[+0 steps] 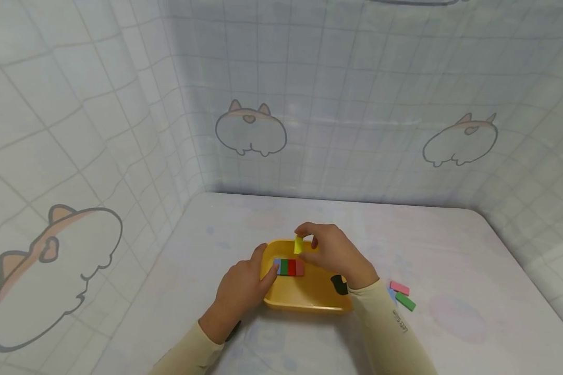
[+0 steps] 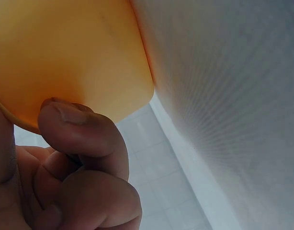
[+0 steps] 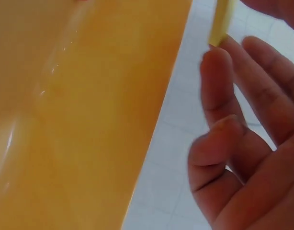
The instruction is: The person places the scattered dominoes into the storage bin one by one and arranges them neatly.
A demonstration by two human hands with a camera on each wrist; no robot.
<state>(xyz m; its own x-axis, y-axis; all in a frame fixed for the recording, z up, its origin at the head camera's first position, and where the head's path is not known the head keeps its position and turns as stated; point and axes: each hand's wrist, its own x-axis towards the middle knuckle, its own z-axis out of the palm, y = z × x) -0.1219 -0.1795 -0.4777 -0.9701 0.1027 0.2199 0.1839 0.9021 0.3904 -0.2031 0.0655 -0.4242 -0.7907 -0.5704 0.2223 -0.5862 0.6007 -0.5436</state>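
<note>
A yellow plastic tray point(image 1: 305, 294) stands on the table in the head view. My left hand point(image 1: 241, 284) grips its left rim, thumb over the inside; in the left wrist view, curled fingers point(image 2: 84, 134) lie against the outer wall. Inside the tray, a light blue block point(image 1: 277, 266), a green block point(image 1: 284, 267), a red block point(image 1: 292, 267) and a pink block point(image 1: 300, 267) lie side by side in a row. Above the tray's back part, my right hand point(image 1: 334, 251) pinches a yellow block point(image 1: 298, 245) upright between thumb and fingers. The right wrist view shows that yellow block point(image 3: 221, 21) at the fingertips.
To the right of the tray, a pink block point(image 1: 400, 288), a green block point(image 1: 405, 301) and a blue block point(image 1: 392, 295) lie on the table, the blue partly hidden by my right sleeve point(image 1: 384, 323). A patterned cloth wall point(image 1: 347, 130) rises behind the table.
</note>
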